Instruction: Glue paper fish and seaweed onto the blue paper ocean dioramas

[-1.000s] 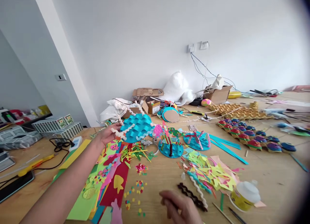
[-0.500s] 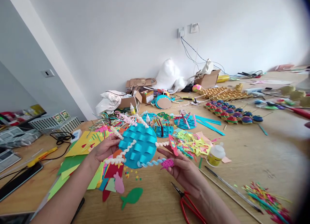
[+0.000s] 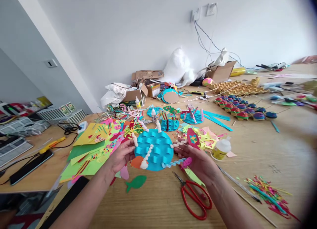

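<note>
A round blue woven-paper disc [image 3: 155,146] with twisted pipe cleaners standing out of it is held up over the table by both hands. My left hand [image 3: 125,154] grips its left edge, close to an orange paper piece [image 3: 136,162]. At the right edge, my right hand [image 3: 195,161] has its fingers behind the disc. Near those fingers, a red paper fish [image 3: 193,138] with a patterned middle and a pink paper piece [image 3: 187,162] sit at the pipe cleaners' ends. Below the disc lie a green paper fish [image 3: 136,182] and red-handled scissors [image 3: 195,199].
Coloured paper sheets [image 3: 85,156] spread at the left. A glue bottle [image 3: 221,149] stands to the right, near a pile of paper strips [image 3: 269,196]. Farther back are other blue discs [image 3: 192,116], a painted egg carton [image 3: 244,107] and cardboard boxes [image 3: 136,95].
The view has shifted, and the disc now sits farther right in it, turned somewhat. The red fish shows more of its face. Both hands keep hold of the disc.
</note>
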Demonstrator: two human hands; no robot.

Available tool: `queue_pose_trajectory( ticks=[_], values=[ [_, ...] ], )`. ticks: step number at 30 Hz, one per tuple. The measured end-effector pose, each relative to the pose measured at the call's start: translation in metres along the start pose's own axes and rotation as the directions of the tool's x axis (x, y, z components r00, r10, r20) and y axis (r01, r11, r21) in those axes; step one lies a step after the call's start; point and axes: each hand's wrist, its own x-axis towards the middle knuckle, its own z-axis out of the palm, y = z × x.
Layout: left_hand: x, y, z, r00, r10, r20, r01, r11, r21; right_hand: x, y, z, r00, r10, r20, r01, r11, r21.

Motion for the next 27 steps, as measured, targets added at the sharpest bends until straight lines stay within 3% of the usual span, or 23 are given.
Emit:
queue_pose_trajectory(
  ticks=[6, 11, 15, 21, 27],
  values=[
    [-0.013, -0.021, 0.015, 0.994, -0.006, -0.110, 0.004, 1.000, -0.016, 0.003, 0.001, -0.004, 0.990, -0.079, -0.121, 0.069, 0.994, -0.086],
    [-0.019, -0.042, 0.023, 0.991, -0.045, -0.126, 0.036, 0.997, -0.068, 0.006, -0.002, -0.007, 0.981, -0.144, -0.130, 0.098, 0.946, -0.308],
    [-0.020, -0.055, 0.028, 0.991, -0.054, -0.122, 0.046, 0.996, -0.071, 0.007, -0.006, -0.011, 0.979, -0.188, -0.083, 0.112, 0.827, -0.552],
    [-0.018, -0.059, 0.031, 0.986, -0.024, -0.165, 0.026, 1.000, 0.008, 0.002, -0.005, -0.012, 0.984, -0.177, -0.007, 0.092, 0.542, -0.835],
    [-0.020, -0.060, 0.035, 0.980, -0.033, -0.198, 0.042, 0.998, 0.042, 0.002, -0.004, -0.012, 0.984, -0.145, 0.100, 0.158, 0.477, -0.865]
  ],
)
